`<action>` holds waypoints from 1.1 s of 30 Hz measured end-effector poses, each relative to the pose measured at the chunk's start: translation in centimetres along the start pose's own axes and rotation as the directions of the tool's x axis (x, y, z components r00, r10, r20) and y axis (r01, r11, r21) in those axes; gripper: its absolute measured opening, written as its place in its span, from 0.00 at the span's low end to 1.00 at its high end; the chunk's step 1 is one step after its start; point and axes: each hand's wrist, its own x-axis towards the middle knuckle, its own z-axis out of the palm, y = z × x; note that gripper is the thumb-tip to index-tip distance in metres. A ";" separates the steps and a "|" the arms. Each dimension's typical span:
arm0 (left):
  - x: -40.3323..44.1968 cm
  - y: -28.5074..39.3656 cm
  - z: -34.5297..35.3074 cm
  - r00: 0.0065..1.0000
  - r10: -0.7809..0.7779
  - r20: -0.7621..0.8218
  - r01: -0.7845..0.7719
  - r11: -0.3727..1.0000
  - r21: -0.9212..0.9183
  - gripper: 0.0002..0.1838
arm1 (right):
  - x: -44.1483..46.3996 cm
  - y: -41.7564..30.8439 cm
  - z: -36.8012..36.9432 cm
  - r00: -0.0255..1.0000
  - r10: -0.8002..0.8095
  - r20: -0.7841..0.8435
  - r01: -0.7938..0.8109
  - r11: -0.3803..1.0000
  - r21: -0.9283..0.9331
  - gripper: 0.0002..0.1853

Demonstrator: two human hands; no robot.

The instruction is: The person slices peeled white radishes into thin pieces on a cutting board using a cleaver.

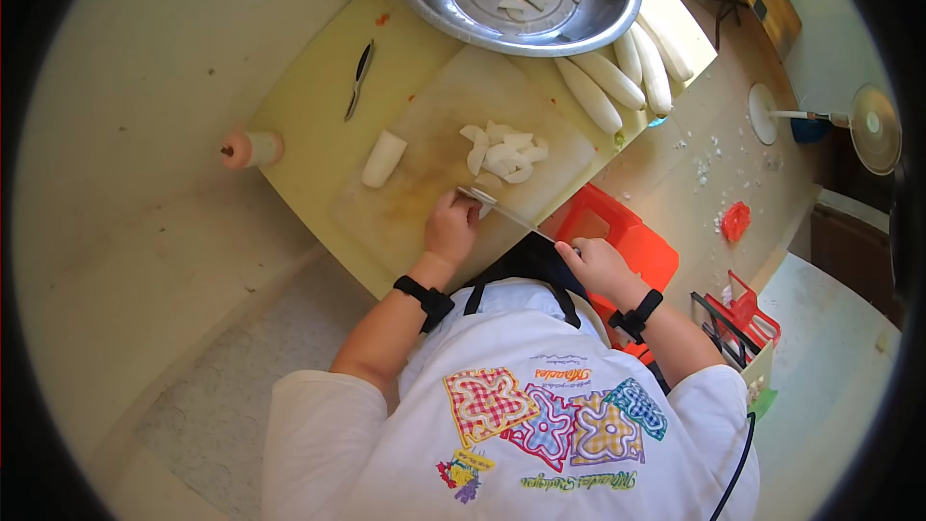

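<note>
My right hand [595, 263] is wrapped round the handle of a knife [521, 220], whose blade points left toward my other hand. Bent fingers of my left hand [452, 225] press on a small white piece [485, 205] at the blade, near the cutting board's front edge. Just beyond lies a pile of white slices [506, 150] on the cutting board [424, 150]. To the left of the pile rests a thick white chunk [385, 158]. At the top, a metal basin [612, 34] holds more cut pieces. Several long peeled white vegetables [588, 95] lie beside it.
A peeler [360, 80] lies on the yellow table [309, 116] at the left. A pink bottle [253, 149] stands at the table's left edge. Right of the table are a red plastic stool [617, 227], a fan [876, 129] and white scraps on the floor.
</note>
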 end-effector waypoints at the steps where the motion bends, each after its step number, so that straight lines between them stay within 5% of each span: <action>1: 0.0 -0.2 0.1 1.000 -0.015 0.012 0.015 1.000 -0.004 0.03 | 0.4 0.5 0.1 0.999 -0.022 -0.028 0.022 1.000 -0.009 0.37; 9: 0.2 -1.6 0.0 0.996 -0.049 0.078 0.051 0.998 -0.030 0.03 | 1.2 0.1 -2.0 0.999 0.033 -0.026 -0.034 0.999 -0.036 0.38; 12: 0.2 -3.4 0.0 0.972 -0.202 0.116 0.228 0.931 -0.286 0.05 | 0.3 -0.2 -2.2 0.993 -0.040 -0.111 0.025 0.991 -0.132 0.36; 14: 0.5 -3.2 -1.7 0.929 -0.367 -0.046 0.338 0.892 -0.299 0.08 | -0.6 -0.1 -2.1 0.982 -0.095 -0.166 0.068 0.985 -0.161 0.35; 18: 1.3 -2.2 -5.6 0.900 -0.393 -0.189 0.305 0.877 -0.372 0.08 | -2.7 0.4 -1.9 0.929 -0.236 -0.285 0.163 0.952 -0.258 0.27; 21: 2.6 1.0 -8.6 0.972 -0.228 -0.065 0.195 0.925 -0.327 0.11 | -3.8 1.1 -2.3 0.857 -0.362 -0.367 0.216 0.899 -0.382 0.23; 23: 3.5 2.7 -9.5 0.981 0.106 0.163 -0.085 0.988 -0.127 0.15 | -4.5 1.0 -2.7 0.809 -0.429 -0.402 0.221 0.856 -0.467 0.21; 29: 5.7 8.3 -10.6 0.797 0.248 0.550 -0.322 0.946 0.040 0.17 | -6.5 1.8 -3.8 0.742 -0.510 -0.436 0.206 0.791 -0.576 0.15; 33: 6.1 9.7 -10.3 0.713 0.185 0.676 -0.220 0.975 -0.035 0.16 | -7.4 2.6 -4.0 0.661 -0.566 -0.492 0.224 0.775 -0.591 0.14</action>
